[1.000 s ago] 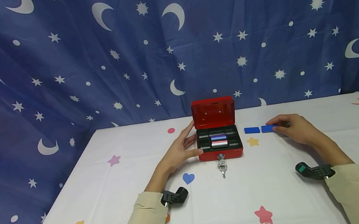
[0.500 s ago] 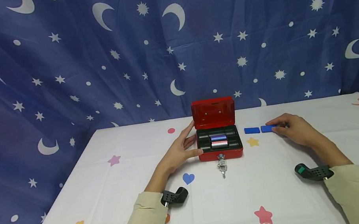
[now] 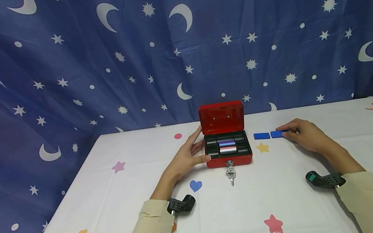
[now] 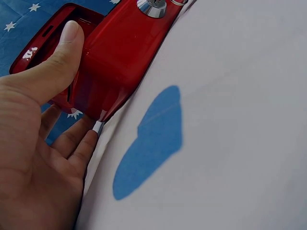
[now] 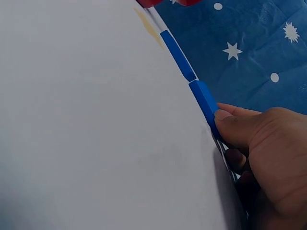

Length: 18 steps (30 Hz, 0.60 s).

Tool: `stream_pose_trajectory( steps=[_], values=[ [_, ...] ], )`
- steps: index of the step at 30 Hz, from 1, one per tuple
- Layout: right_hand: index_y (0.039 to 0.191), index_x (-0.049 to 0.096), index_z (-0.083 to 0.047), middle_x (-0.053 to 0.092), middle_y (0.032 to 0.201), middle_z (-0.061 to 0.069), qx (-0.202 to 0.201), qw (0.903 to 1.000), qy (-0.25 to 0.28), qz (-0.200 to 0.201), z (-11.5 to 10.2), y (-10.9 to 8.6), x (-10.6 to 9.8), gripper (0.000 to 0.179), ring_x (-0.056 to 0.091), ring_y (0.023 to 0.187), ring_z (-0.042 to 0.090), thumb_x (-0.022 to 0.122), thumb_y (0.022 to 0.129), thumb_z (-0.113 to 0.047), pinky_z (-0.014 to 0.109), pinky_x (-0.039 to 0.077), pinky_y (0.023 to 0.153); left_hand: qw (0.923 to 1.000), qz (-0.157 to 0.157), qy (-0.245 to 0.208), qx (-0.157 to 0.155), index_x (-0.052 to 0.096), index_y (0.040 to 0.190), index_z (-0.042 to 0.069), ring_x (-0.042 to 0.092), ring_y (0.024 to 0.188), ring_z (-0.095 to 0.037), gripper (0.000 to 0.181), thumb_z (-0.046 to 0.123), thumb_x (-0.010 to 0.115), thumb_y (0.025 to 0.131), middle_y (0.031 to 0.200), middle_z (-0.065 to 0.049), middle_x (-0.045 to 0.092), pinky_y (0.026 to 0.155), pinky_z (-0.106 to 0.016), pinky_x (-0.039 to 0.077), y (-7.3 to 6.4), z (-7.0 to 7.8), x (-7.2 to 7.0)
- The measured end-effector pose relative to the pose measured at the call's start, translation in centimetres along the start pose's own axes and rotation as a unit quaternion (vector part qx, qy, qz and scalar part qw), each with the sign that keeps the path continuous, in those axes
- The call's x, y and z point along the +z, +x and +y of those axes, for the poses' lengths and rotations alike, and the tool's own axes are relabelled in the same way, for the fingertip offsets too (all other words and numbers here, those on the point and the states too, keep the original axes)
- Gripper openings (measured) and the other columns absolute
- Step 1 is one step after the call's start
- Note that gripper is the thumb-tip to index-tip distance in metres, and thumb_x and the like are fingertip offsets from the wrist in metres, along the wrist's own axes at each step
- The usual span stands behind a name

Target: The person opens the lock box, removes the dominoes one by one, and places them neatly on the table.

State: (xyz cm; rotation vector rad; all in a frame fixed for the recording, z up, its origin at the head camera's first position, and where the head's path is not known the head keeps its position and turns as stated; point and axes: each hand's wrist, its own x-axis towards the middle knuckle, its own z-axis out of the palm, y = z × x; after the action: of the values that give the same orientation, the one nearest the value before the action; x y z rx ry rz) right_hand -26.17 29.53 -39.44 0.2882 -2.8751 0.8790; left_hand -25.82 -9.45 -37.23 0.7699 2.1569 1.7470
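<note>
A red metal cash box (image 3: 230,161) stands with its lid (image 3: 222,117) raised. My left hand (image 3: 187,156) holds its left side, the thumb over the front corner and the fingers along the outer wall. Inside the black tray (image 3: 211,141) lie small flat bars (image 3: 227,148) showing white, red and blue-purple edges. To the right of the box, my right hand (image 3: 304,135) pinches the right end of a blue rectangular block (image 5: 204,103) between thumb and fingers, low at the tabletop. A second blue block (image 3: 261,135) lies in line with it, a narrow gap between them.
Keys (image 3: 231,173) hang from the lock on the box's front. A white tablecloth (image 3: 254,204) with printed shapes covers the table. Behind its far edge hangs a blue curtain (image 3: 146,61) with moons and stars. Each wrist wears a black camera mount (image 3: 181,205).
My right hand has shifted very slightly to the left with its blue block, narrowing the gap to the other block. The left hand and the cash box stay in place.
</note>
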Motion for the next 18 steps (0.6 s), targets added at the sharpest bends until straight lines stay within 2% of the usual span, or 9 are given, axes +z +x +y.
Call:
stream_pose_trajectory(
  steps=[18],
  values=[
    [0.121,0.064,0.000,0.056,0.110,0.019,-0.001,1.0000,-0.001,0.004,0.03,-0.06,0.15,0.029,0.048,0.088,0.030,0.057,0.094,-0.008,0.043,0.040,0.075,1.0000,0.003,0.005,-0.003,0.016,0.155,0.023,0.033,0.137,-0.031,0.096,0.003,0.074,0.081,0.158,-0.010,0.016,0.110,-0.044,0.029,-0.03,-0.07,0.05]
  ],
)
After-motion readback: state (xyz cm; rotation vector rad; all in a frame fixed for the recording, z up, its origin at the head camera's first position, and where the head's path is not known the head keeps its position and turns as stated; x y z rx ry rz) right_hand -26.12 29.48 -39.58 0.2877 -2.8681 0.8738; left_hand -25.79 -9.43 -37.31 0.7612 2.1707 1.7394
